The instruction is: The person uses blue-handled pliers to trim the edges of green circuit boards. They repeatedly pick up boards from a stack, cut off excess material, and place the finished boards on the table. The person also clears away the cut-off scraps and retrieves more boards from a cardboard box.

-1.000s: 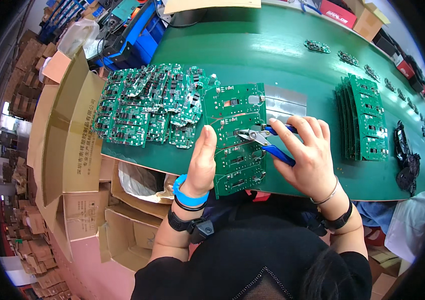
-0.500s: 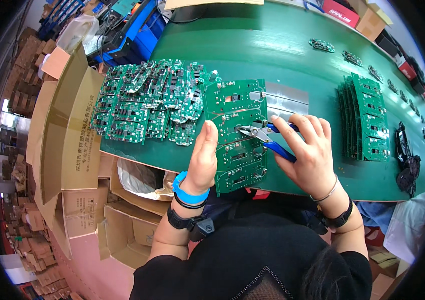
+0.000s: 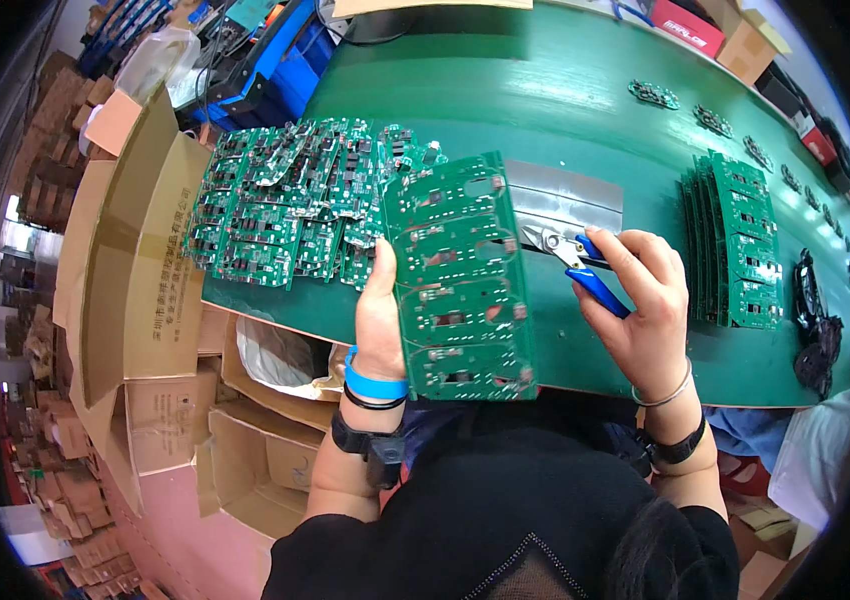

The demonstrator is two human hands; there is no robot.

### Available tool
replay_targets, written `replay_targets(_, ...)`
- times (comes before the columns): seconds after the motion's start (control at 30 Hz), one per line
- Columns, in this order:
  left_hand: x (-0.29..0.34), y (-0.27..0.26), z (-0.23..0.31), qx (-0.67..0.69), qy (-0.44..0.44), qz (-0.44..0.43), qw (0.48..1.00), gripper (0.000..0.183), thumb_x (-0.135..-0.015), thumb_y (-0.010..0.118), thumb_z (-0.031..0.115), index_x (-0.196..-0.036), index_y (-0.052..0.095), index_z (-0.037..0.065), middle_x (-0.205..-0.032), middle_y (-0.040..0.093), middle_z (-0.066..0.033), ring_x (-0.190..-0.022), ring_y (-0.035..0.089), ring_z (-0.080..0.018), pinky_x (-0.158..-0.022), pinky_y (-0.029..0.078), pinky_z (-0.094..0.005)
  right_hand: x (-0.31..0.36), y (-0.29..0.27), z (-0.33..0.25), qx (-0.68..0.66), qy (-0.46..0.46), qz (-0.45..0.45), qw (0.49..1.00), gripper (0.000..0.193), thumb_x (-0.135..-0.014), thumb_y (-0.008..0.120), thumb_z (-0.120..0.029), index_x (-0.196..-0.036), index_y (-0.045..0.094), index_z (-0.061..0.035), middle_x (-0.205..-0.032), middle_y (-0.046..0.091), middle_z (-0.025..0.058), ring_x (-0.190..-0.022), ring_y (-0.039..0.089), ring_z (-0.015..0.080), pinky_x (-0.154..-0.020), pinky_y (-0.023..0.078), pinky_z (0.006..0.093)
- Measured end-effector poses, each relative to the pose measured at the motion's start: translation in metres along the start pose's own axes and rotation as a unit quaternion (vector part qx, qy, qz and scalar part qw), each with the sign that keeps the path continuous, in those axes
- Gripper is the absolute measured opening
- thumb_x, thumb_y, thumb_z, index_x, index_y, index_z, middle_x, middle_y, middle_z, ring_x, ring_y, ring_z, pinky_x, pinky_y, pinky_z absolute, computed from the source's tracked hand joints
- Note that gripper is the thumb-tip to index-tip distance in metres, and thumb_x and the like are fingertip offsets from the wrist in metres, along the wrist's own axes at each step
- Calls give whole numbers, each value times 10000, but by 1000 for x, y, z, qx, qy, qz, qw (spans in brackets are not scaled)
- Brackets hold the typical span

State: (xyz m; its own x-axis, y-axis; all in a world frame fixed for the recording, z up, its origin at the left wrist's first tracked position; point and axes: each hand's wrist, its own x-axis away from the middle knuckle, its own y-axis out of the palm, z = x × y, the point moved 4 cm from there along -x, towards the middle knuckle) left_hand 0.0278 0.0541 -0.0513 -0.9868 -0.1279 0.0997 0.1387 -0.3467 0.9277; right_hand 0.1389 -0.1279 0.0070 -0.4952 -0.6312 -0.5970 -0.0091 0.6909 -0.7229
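Open cardboard carton point(image 3: 150, 325) at left, blue bin point(image 3: 307, 75) beyond it, red box point(image 3: 686, 27) at upper right.

A: so what colour are the cutters point(image 3: 567, 252)?

B: bright blue handles point(image 3: 600, 292), silvery metal up front. the circuit board panel point(image 3: 457, 285) is green with pale dots, same pattern repeating four times down it.

A: and the table point(image 3: 585, 120)?

B: green too lol. wristband point(image 3: 375, 378) is blue, shirt point(image 3: 545, 475) black with dotted trim, big carton point(image 3: 160, 270) brown with dark print.
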Motion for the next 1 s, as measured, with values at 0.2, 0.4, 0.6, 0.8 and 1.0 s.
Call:
replay_targets(0.2, -3, -9, -2, 85, 5, -54, 995, 684, -996, 240, 544, -1488, 233, 70, -1523, 122, -300, -1046, 633, -351, -718, 601, -454, 4, 10, 3, 19, 22, -52, 998, 482, -673, 746, -147, -1137, 631, -88, -952, 572, 81, -852, 549, 257, -747, 405, 367)
replay_targets(0.4, -5, -4, -7, 91, 5, -76, 993, 700, -989, 260, 554, -1484, 237, 59, -1512, 152, -308, -1056, 629, -364, -722, 606, -465, 5, 12, 1, 20, 25, -53, 998, 491, -676, 745, -157, -1148, 626, -92, -966, 575, 84, -875, 550, 260, -777, 408, 367)
replay_targets(0.6, -6, -4, -3, 42, 8, -34, 998, 727, -981, 257, 577, -1476, 246, 45, -1466, 320, -263, -1123, 582, -405, -844, 555, -534, 9, 1, 4, 29, 40, -26, 998, 521, -664, 746, -162, -1163, 623, -81, -1023, 563, 113, -953, 538, 294, -852, 396, 396)
replay_targets(0.8, -10, -3, 4, -108, 49, 2, 993, 703, -990, 234, 576, -1436, 329, 41, -1386, 452, -217, -1199, 529, -374, -964, 477, -533, 7, -10, -8, 7, 6, -74, 997, 570, -630, 746, -159, -1182, 617, -96, -1051, 557, 111, -975, 529, 291, -882, 369, 405)
replay_targets(1.0, -12, 14, 7, -228, 96, 33, 968, 632, -1017, 219, 515, -1410, 362, 40, -1348, 497, -178, -1176, 555, -309, -962, 494, -451, 5, -1, -28, 35, -49, -135, 989, 601, -627, 751, -216, -1200, 597, -125, -1064, 544, 88, -1007, 516, 264, -893, 339, 426)
